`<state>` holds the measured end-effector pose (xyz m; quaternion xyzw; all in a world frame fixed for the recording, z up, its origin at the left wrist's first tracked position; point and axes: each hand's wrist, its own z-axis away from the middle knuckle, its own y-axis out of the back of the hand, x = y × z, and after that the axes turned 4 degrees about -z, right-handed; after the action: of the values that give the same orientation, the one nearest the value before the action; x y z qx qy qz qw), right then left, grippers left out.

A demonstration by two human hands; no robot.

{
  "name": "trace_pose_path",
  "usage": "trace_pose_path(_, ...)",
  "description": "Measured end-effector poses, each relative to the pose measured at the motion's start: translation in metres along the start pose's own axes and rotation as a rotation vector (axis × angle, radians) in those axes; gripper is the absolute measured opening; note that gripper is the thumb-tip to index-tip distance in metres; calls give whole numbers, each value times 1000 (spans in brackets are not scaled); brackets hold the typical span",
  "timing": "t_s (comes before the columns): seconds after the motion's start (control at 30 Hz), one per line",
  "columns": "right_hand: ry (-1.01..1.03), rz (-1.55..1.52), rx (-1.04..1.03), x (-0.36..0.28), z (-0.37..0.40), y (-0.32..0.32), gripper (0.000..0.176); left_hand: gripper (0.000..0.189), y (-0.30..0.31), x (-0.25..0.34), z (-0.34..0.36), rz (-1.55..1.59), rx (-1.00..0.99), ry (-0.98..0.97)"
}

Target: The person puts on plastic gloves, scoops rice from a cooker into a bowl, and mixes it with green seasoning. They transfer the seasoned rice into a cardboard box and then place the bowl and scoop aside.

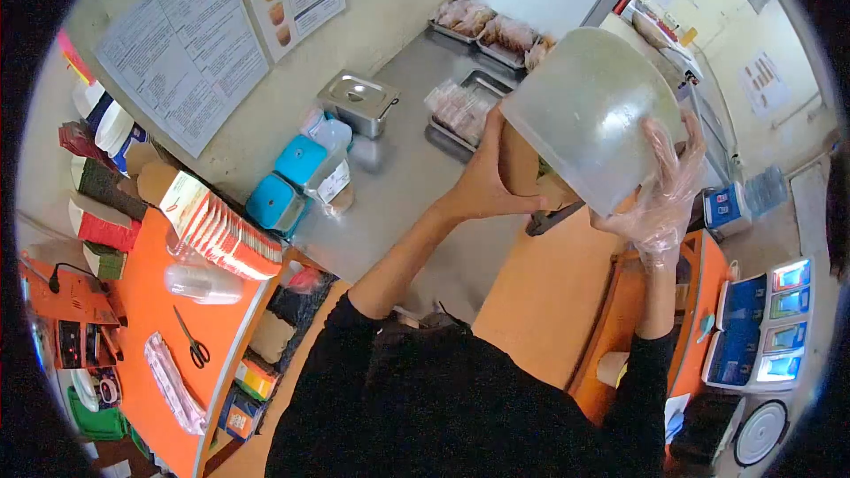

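Observation:
A large translucent plastic tub (pixel 593 106) is tipped with its opening toward the lower left. My right hand (pixel 662 190), in a clear plastic glove, grips the tub's lower right side. Under the rim, my bare left hand (pixel 482 188) is closed around a brown cardboard container (pixel 518 158), thumb across its near side. Something greenish shows between container and tub, too little to name. The rest of both insides is hidden by the tub's wall.
Metal trays of bagged food (pixel 509 34) line the steel counter (pixel 403 190). Blue-lidded tubs (pixel 276 202) and a lidded steel pan (pixel 359 97) stand by the wall. On the orange table (pixel 146 279) lie scissors (pixel 192 341), stacked red-and-white cartons (pixel 221 230) and clear cups (pixel 204 283).

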<state>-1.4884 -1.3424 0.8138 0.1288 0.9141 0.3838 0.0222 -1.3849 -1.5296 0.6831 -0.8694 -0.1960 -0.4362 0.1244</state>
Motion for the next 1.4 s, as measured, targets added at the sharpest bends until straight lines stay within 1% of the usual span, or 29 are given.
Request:
trace_pose_path(0.13,43,19,22,2,-10,3,105,127,2,4,-6,6,-13,21)
trace_pose_path(0.2,69,27,44,6,-17,8,105,125,5,4,-14,6,-4,-52)
trace_pose_path(0.23,70,27,45,6,-17,8,105,125,5,4,-12,6,-5,-47)
trace_pose_path(0.3,82,27,65,7,-23,8,105,125,7,7,-19,-231,27,16)
trace_pose_path(0.33,95,31,80,9,-26,10,105,125,11,7,-33,-245,37,-25)
trace_pose_path(0.4,94,34,102,11,-28,12,105,124,7,5,-28,45,22,58)
trace_pose_path(0.43,102,37,112,12,-32,15,105,124,6,10,-26,43,24,35)
trace_pose_path(0.53,112,44,144,14,-31,20,105,122,7,21,-22,-53,0,-59)
trace_pose_path(0.6,121,50,167,14,-28,24,105,121,7,25,-24,-265,52,-67)
trace_pose_path(0.63,121,47,168,13,-25,26,105,122,4,32,-26,-62,44,-55)
trace_pose_path(0.77,123,54,188,13,-20,34,105,122,-2,16,-19,-62,-20,-1)
trace_pose_path(0.83,115,46,212,12,-18,34,105,123,-7,17,-15,68,-4,-35)
trace_pose_path(0.93,63,-35,314,13,-11,25,104,123,-13,12,-8,23,-21,-63)
trace_pose_path(0.97,55,-33,309,16,-7,23,104,123,-16,11,-5,26,-26,-56)
trace_pose_path(1.03,-8,-202,350,25,1,21,108,126,-24,9,-1,60,-30,-65)
trace_pose_path(1.07,-15,-193,354,28,4,18,108,126,-27,5,3,64,-41,-66)
trace_pose_path(1.13,-157,-427,488,33,10,13,112,125,-34,0,10,107,-54,22)
trace_pose_path(1.17,-164,-412,502,36,11,15,112,125,-37,-3,15,111,-74,16)
trace_pose_path(1.23,-229,-251,452,42,14,23,113,117,-42,6,17,206,-27,50)
trace_pose_path(1.27,-242,-228,462,45,21,25,113,117,-45,5,18,218,-53,48)
trace_pose_path(1.33,-284,-174,411,49,37,24,112,118,-49,2,22,280,-75,91)
trace_pose_path(1.37,-253,-129,393,51,44,25,116,121,-50,-4,22,153,-92,49)
trace_pose_path(1.4,-261,-117,389,50,46,28,116,121,-53,-4,22,164,-101,53)
